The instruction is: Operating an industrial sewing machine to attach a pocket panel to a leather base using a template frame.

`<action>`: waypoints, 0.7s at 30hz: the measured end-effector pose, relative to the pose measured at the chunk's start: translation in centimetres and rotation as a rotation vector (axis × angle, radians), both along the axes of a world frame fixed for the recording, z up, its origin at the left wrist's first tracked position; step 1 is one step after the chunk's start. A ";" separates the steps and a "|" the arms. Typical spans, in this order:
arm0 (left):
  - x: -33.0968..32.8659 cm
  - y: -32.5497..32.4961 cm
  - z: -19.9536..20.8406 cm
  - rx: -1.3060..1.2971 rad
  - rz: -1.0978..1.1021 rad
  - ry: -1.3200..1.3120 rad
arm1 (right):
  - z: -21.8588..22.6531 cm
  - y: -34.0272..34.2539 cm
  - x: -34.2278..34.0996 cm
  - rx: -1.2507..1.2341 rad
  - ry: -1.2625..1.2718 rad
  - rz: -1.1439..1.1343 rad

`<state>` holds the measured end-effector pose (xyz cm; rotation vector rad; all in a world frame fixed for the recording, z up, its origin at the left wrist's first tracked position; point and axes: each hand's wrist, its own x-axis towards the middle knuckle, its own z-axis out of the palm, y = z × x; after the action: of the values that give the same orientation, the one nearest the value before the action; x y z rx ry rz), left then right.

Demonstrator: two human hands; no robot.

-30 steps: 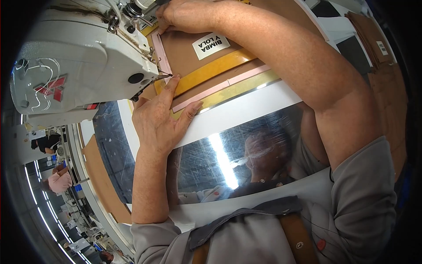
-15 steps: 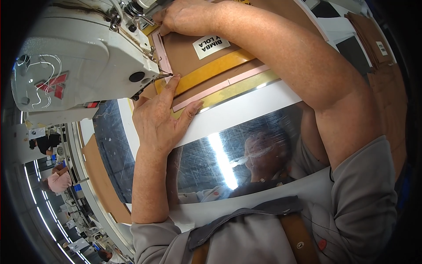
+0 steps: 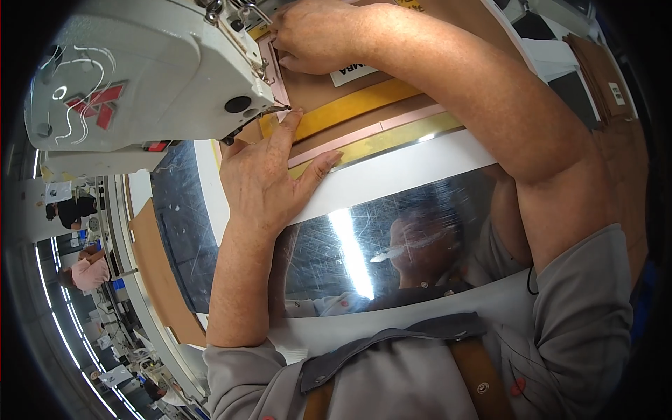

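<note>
Left hand [image 3: 259,175]: spread, laid flat, grasping nothing; index fingertip beside the machine [image 3: 161,84].
Right hand [image 3: 311,35]: fingers curled over the pink strip [image 3: 276,73]; grip cannot be told.
Panel [image 3: 311,89]: brown, under and between the 2 hands.
Change: Right hand has come nearer the left, now part-covering the label [image 3: 350,72]; probably a shifted hold.
Containers: none made out near the hands.
</note>
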<state>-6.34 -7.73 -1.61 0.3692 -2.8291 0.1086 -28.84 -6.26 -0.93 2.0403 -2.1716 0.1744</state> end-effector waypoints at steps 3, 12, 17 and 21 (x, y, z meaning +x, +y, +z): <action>0.0 -0.3 -0.1 0.018 -0.013 0.021 | 1.0 1.1 0.0 0.063 -0.095 -0.014; -0.3 -0.3 -0.1 0.118 -0.009 0.032 | -0.9 2.1 0.6 -0.058 -0.151 -0.058; -0.1 -0.6 -0.4 0.117 -0.036 0.081 | -1.1 1.6 1.4 0.115 -0.159 -0.158; -0.2 -0.3 -0.1 0.159 -0.021 0.080 | -2.8 2.0 1.2 0.028 -0.135 -0.122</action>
<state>-6.51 -8.06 -1.68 0.3691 -2.7690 -0.1327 -27.60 -4.23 -3.76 1.9548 -2.3834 0.2755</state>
